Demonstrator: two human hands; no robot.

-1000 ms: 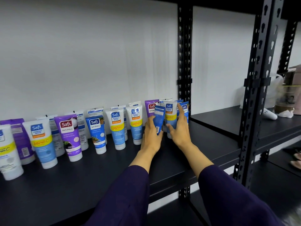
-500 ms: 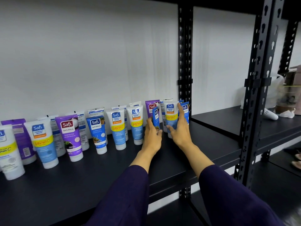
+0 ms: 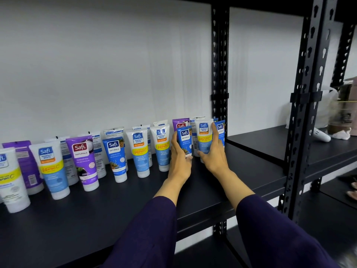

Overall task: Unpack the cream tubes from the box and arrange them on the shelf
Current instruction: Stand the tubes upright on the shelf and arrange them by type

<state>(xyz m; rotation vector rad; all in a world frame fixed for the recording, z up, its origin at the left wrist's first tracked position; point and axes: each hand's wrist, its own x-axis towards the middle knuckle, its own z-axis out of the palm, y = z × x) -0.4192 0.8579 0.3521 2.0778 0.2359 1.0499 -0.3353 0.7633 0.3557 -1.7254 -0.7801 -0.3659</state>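
Several Safi cream tubes stand cap-down in two rows along the black shelf (image 3: 135,206), against the white wall. My left hand (image 3: 179,163) grips a small blue Naturals tube (image 3: 185,141) at the right end of the row, its front label facing me. My right hand (image 3: 212,153) holds a white and blue Vitamin C tube (image 3: 203,138) just to the right of it, index finger stretched up along its edge. Another blue tube (image 3: 220,130) stands behind my right fingers. A purple tube (image 3: 180,123) peeks out behind the blue one. No box is in view.
A black slotted upright (image 3: 219,74) stands right behind the tubes' right end. A second upright (image 3: 307,113) is nearer on the right. The neighbouring shelf (image 3: 270,146) carries a white object (image 3: 321,135), a bag and boxes at far right.
The blue Naturals tube in my left hand has turned from edge-on to face front and stands lower, next to the Vitamin C tube. My right hand has stayed on its tube.
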